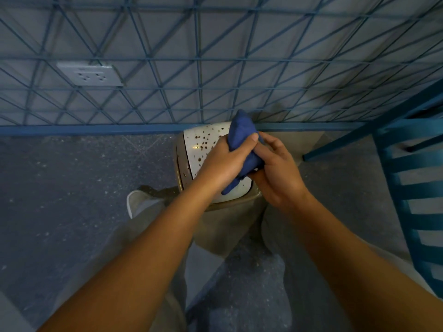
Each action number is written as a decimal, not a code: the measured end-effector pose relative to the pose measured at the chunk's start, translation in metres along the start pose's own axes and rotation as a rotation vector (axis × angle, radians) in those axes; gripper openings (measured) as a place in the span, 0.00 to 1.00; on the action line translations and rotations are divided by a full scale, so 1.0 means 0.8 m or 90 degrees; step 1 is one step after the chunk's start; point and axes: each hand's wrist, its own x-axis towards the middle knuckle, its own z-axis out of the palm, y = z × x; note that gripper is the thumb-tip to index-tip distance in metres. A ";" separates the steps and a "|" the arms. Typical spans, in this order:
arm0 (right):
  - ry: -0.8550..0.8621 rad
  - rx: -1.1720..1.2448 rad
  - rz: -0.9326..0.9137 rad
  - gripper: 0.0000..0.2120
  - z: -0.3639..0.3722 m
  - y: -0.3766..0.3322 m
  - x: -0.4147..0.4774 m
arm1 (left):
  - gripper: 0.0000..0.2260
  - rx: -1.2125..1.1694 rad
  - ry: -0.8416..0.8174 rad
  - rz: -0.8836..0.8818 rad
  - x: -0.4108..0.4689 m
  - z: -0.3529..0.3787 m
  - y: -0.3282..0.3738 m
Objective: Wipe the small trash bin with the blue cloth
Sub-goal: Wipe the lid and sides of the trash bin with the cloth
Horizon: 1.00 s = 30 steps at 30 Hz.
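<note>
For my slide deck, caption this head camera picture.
The left hand and right hand grip a blue cloth over a small spotted white bin.

The blue cloth (241, 133) is soft, matt fabric, bunched into folds. The small trash bin (203, 142) has a smooth, glossy white shell flecked with brown spots. The floor (72, 176) looks matt and speckled. The wall socket (91, 75) is smooth white plastic.

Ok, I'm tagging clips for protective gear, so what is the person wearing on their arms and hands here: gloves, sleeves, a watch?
Nothing shows on either. The left hand and right hand have no gloves, and no ring, watch or wristband is visible. The left forearm and right forearm are uncovered down to the frame's edge, so no sleeve comes into view.
</note>
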 end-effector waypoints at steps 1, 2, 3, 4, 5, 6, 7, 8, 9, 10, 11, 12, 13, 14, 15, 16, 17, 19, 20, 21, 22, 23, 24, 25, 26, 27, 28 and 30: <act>0.007 -0.023 0.002 0.09 0.001 0.002 0.001 | 0.21 -0.041 -0.007 -0.014 0.000 0.000 -0.001; 0.008 -0.049 0.005 0.06 0.001 0.003 0.001 | 0.21 -0.089 -0.015 -0.029 0.000 0.000 -0.002; 0.005 -0.075 0.007 0.03 0.002 0.005 0.002 | 0.19 -0.142 -0.019 -0.045 0.001 -0.001 -0.004; 0.001 -0.096 0.006 0.02 0.003 0.006 0.003 | 0.18 -0.192 -0.020 -0.060 0.001 -0.003 -0.005; -0.003 -0.116 0.001 0.04 0.005 0.007 0.003 | 0.17 -0.233 -0.018 -0.072 0.000 -0.004 -0.004; -0.009 -0.141 -0.008 0.05 0.006 0.007 0.004 | 0.17 -0.255 -0.012 -0.076 0.001 -0.005 -0.004; -0.015 -0.176 -0.022 0.06 0.007 0.008 0.005 | 0.16 -0.261 -0.004 -0.075 0.002 -0.006 -0.003; -0.022 -0.211 -0.032 0.06 0.008 0.008 0.006 | 0.15 -0.262 0.004 -0.077 0.004 -0.008 -0.003; -0.029 -0.238 -0.036 0.07 0.008 0.008 0.007 | 0.14 -0.275 0.008 -0.086 0.004 -0.011 -0.002; -0.036 -0.247 -0.035 0.08 0.009 0.006 0.008 | 0.12 -0.311 0.000 -0.105 0.004 -0.016 0.000; -0.041 -0.243 -0.031 0.09 0.008 0.005 0.011 | 0.11 -0.376 -0.024 -0.133 0.005 -0.021 0.002; -0.043 -0.233 -0.024 0.10 0.008 0.002 0.013 | 0.12 -0.460 -0.060 -0.153 0.007 -0.026 0.003; -0.041 -0.219 -0.012 0.10 0.008 -0.001 0.015 | 0.14 -0.545 -0.090 -0.162 0.008 -0.031 0.003; -0.038 -0.206 0.002 0.10 0.008 -0.003 0.018 | 0.15 -0.598 -0.111 -0.163 0.008 -0.035 0.004; -0.036 -0.200 0.015 0.10 0.007 -0.005 0.020 | 0.15 -0.618 -0.124 -0.163 0.009 -0.038 0.004; -0.039 -0.200 0.027 0.10 0.005 -0.005 0.022 | 0.15 -0.610 -0.130 -0.162 0.011 -0.039 0.002; -0.047 -0.206 0.036 0.10 0.004 -0.004 0.024 | 0.16 -0.595 -0.134 -0.165 0.012 -0.039 0.002; -0.079 -0.224 0.041 0.09 0.004 -0.001 0.024 | 0.17 -0.552 -0.134 -0.158 0.012 -0.039 0.002; -0.092 -0.229 0.034 0.09 0.006 0.002 0.025 | 0.18 -0.528 -0.134 -0.146 0.013 -0.038 0.001; -0.094 -0.236 0.022 0.07 0.007 0.006 0.026 | 0.18 -0.507 -0.134 -0.138 0.015 -0.037 0.000; -0.081 -0.250 0.006 0.04 0.008 0.010 0.029 | 0.19 -0.487 -0.134 -0.134 0.016 -0.037 -0.001; -0.057 -0.271 -0.010 0.05 0.008 0.014 0.031 | 0.19 -0.474 -0.136 -0.132 0.018 -0.036 -0.003; -0.031 -0.299 -0.025 0.09 0.006 0.017 0.033 | 0.19 -0.468 -0.142 -0.133 0.019 -0.035 -0.003; -0.006 -0.331 -0.042 0.12 0.004 0.018 0.033 | 0.19 -0.470 -0.148 -0.137 0.020 -0.035 -0.003; 0.018 -0.364 -0.063 0.14 0.004 0.016 0.032 | 0.19 -0.479 -0.152 -0.140 0.020 -0.036 -0.003; 0.035 -0.402 -0.088 0.16 0.004 0.013 0.033 | 0.18 -0.489 -0.152 -0.137 0.020 -0.038 -0.002; 0.046 -0.446 -0.112 0.17 0.004 0.009 0.033 | 0.17 -0.490 -0.147 -0.126 0.021 -0.041 -0.001; 0.044 -0.528 -0.149 0.22 0.002 0.002 0.035 | 0.14 -0.478 -0.126 -0.097 0.021 -0.049 0.002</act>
